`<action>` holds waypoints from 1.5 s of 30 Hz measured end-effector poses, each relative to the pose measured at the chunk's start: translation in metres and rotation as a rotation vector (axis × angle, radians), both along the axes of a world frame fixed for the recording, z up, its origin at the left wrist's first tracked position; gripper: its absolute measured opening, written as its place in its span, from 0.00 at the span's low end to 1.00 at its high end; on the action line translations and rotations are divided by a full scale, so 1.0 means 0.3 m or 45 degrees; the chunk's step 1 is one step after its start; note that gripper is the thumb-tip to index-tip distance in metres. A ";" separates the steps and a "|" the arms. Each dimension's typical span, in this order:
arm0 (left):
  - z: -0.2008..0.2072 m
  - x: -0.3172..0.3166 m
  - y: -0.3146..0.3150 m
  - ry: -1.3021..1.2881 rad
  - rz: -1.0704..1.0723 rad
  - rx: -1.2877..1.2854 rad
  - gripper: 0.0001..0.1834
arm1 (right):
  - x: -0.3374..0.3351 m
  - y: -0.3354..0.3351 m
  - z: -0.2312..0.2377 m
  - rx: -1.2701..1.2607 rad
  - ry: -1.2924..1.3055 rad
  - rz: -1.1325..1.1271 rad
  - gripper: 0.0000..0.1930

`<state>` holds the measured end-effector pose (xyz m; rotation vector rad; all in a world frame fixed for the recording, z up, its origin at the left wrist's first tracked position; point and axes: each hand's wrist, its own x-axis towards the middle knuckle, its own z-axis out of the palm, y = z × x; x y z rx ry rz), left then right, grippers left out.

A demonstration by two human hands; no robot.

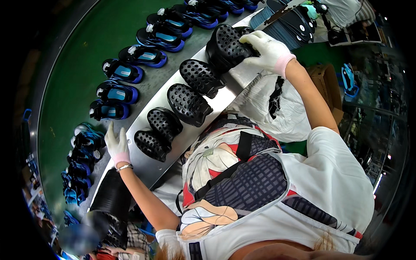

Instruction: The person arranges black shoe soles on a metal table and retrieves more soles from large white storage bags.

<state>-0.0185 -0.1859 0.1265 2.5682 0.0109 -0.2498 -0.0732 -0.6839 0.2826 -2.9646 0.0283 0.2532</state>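
At the far right of the silver metal ledge (221, 99), a black perforated form (228, 45) is touched on its right edge by the curled fingers of the right hand (271, 50); whether it is pinched cannot be told. It lies just left of those fingertips, its long axis slanted from far left to near right, with the right hand much the nearer. By the left hand (117, 145), fingers spread, nothing is held; a black-and-blue shoe (109, 111) lies just beyond. Farther left, the green belt (65, 86) is seen, and a cardboard box (328, 77) is placed at right
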 end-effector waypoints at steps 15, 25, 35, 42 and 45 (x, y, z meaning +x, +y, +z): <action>0.136 -0.152 -0.148 -0.090 0.126 -0.272 0.23 | 0.057 -0.017 0.147 0.065 -0.031 0.172 0.26; 0.392 -0.100 -0.436 0.751 0.362 -2.342 0.37 | 0.140 0.569 0.046 0.885 0.180 0.835 0.27; 0.155 -0.070 -0.187 0.086 1.087 -2.284 0.24 | 0.202 0.949 -0.114 0.774 0.522 0.625 0.25; -0.090 0.022 0.013 0.110 0.849 -1.400 0.31 | 0.397 1.103 -0.240 0.158 0.475 0.744 0.26; -0.235 -0.003 0.102 -0.799 -0.299 0.182 0.22 | 0.537 1.147 -0.309 0.029 0.596 0.771 0.27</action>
